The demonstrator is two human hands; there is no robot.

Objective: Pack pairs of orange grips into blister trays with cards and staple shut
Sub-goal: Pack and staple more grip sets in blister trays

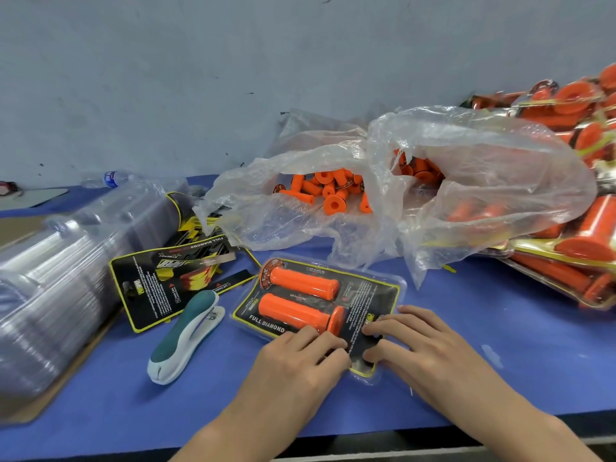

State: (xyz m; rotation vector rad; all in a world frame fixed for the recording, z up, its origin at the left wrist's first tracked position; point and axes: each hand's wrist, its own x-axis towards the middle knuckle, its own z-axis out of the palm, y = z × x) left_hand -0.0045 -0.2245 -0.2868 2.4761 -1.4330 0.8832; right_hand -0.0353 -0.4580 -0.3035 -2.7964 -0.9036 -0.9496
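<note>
My left hand [300,358] and right hand [423,341] press flat on the tray [376,291], which looks light and bendy, so I'd hold its edges.

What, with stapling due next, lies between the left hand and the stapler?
Nothing visible. The left hand presses the near edge of the blister pack; the stapler lies to its left on the blue table, with only bare tabletop between them.

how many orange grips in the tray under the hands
2. The far grip lies at the back of the blister tray; the near grip in front of it, flange by the left hand.
</note>
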